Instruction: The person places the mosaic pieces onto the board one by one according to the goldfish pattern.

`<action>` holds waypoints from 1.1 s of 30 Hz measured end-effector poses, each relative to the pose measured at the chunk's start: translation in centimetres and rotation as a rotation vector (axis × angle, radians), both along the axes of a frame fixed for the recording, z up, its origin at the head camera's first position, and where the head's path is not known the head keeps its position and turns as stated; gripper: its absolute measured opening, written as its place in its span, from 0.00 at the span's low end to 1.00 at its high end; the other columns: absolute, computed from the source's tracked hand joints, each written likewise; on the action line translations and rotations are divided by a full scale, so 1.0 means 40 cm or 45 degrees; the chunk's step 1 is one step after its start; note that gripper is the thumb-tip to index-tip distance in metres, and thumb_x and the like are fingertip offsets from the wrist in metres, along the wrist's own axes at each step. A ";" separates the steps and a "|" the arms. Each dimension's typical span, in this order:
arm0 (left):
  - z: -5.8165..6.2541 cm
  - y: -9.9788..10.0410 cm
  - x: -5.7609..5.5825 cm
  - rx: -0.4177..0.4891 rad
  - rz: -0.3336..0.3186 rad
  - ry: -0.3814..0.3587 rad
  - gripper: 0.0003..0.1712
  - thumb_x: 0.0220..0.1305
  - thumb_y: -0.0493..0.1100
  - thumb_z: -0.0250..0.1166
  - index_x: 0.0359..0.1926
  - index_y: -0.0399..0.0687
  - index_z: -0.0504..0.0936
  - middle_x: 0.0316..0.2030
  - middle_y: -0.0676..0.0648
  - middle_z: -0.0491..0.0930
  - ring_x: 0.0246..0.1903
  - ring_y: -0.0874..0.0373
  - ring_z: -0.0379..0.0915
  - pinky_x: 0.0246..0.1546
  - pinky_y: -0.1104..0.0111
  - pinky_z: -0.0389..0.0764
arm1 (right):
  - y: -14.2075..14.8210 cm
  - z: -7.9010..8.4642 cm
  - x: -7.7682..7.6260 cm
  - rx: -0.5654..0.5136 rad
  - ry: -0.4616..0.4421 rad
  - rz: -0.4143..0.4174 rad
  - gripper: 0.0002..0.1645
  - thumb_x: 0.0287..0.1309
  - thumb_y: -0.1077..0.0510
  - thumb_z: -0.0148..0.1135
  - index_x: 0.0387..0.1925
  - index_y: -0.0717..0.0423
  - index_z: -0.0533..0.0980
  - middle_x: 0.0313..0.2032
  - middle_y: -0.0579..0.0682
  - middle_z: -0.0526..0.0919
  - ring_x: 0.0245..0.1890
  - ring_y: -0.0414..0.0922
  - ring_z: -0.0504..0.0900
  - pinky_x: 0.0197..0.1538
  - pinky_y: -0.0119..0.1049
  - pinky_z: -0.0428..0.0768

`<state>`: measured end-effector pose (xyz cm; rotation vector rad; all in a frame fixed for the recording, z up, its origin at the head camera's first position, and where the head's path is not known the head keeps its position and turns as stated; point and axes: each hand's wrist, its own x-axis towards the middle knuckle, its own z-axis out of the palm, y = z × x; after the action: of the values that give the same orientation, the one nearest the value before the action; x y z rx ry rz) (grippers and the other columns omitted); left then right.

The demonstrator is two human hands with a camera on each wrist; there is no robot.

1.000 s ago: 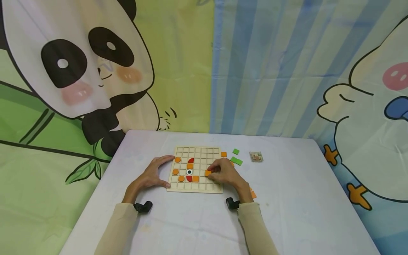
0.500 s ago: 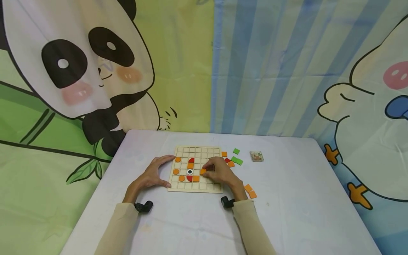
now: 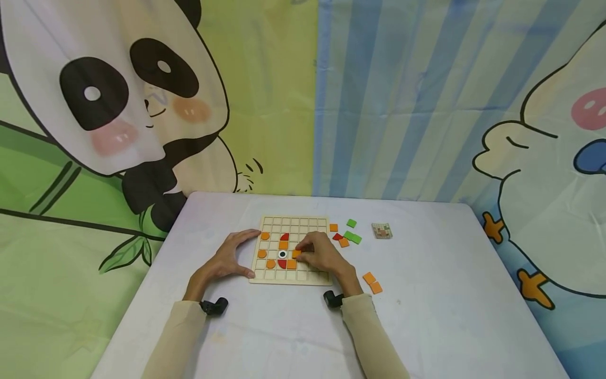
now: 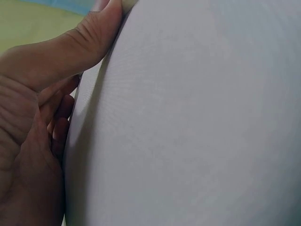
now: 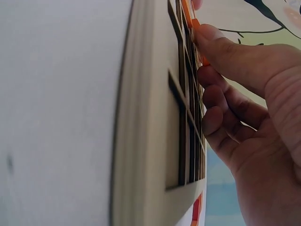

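A wooden grid board [image 3: 265, 273] lies on the white table in the head view. My left hand [image 3: 229, 259] is at its left side, thumb and index finger spread wide, thumb tip at the near corner and index fingertip further up the edge. In the left wrist view the thumb [image 4: 70, 52] reaches to the board's corner. My right hand [image 3: 322, 256] is over the board, pinching an orange square tile [image 3: 296, 253] just right of a white tile with a black dot [image 3: 282, 255]. Orange squares, orange discs and red quarter-circles sit in cells around it.
Right of the board lie green tiles [image 3: 352, 223], a red piece [image 3: 337, 237] and orange squares [image 3: 344, 242]. Two more orange tiles [image 3: 369, 278] lie near my right wrist. A small patterned card [image 3: 381, 230] is further right. A cartoon curtain hangs behind the table.
My right hand has moved left across the board with the orange square tile, to beside the dotted tile. My left hand stays at the board's left edge.
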<state>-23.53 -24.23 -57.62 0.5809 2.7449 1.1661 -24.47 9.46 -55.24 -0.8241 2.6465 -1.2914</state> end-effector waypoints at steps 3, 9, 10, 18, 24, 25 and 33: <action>0.000 -0.001 -0.002 0.005 0.002 0.003 0.73 0.32 0.52 0.96 0.82 0.51 0.70 0.83 0.41 0.66 0.76 0.36 0.60 0.77 0.30 0.63 | -0.007 0.002 -0.004 -0.008 0.009 0.021 0.12 0.60 0.64 0.81 0.45 0.62 0.92 0.42 0.54 0.93 0.40 0.43 0.85 0.44 0.32 0.84; -0.001 0.002 -0.001 0.027 0.004 -0.033 0.73 0.31 0.53 0.96 0.82 0.54 0.70 0.83 0.43 0.65 0.77 0.37 0.58 0.79 0.30 0.61 | -0.010 0.001 -0.002 -0.010 0.011 0.042 0.14 0.60 0.63 0.81 0.47 0.63 0.91 0.42 0.55 0.93 0.40 0.43 0.86 0.44 0.32 0.85; -0.001 0.002 -0.001 0.027 0.002 -0.028 0.73 0.31 0.53 0.96 0.82 0.53 0.70 0.83 0.42 0.66 0.77 0.37 0.58 0.78 0.30 0.61 | -0.009 0.003 0.000 -0.009 0.006 0.039 0.14 0.60 0.63 0.81 0.47 0.63 0.91 0.43 0.55 0.93 0.40 0.43 0.86 0.44 0.32 0.85; 0.000 0.000 -0.001 0.017 -0.005 -0.001 0.73 0.31 0.53 0.96 0.82 0.50 0.70 0.83 0.41 0.66 0.76 0.36 0.60 0.77 0.30 0.63 | -0.007 0.012 0.005 0.020 0.007 0.000 0.11 0.62 0.64 0.79 0.46 0.61 0.91 0.42 0.54 0.93 0.38 0.43 0.87 0.44 0.33 0.86; 0.007 0.002 0.001 0.020 -0.013 0.007 0.73 0.32 0.52 0.96 0.82 0.48 0.70 0.82 0.40 0.66 0.76 0.35 0.60 0.77 0.30 0.63 | -0.013 0.001 -0.004 0.010 0.014 0.002 0.08 0.62 0.64 0.80 0.42 0.60 0.92 0.39 0.51 0.93 0.35 0.38 0.85 0.40 0.30 0.85; 0.007 0.003 0.002 0.018 -0.013 0.007 0.73 0.32 0.52 0.96 0.82 0.48 0.69 0.83 0.40 0.66 0.76 0.35 0.60 0.77 0.30 0.63 | -0.015 0.000 -0.006 0.013 0.013 0.003 0.07 0.61 0.64 0.80 0.42 0.60 0.92 0.38 0.51 0.93 0.34 0.38 0.84 0.39 0.30 0.85; 0.000 0.000 0.000 -0.006 -0.002 -0.002 0.73 0.34 0.53 0.95 0.82 0.50 0.69 0.83 0.41 0.65 0.77 0.35 0.59 0.78 0.30 0.63 | -0.025 0.002 -0.008 0.043 -0.010 -0.006 0.06 0.61 0.62 0.81 0.40 0.59 0.92 0.36 0.49 0.92 0.31 0.38 0.82 0.36 0.30 0.83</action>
<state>-23.54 -24.23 -57.61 0.5809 2.7447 1.1584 -24.80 8.46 -55.14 -0.8071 2.6584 -1.2453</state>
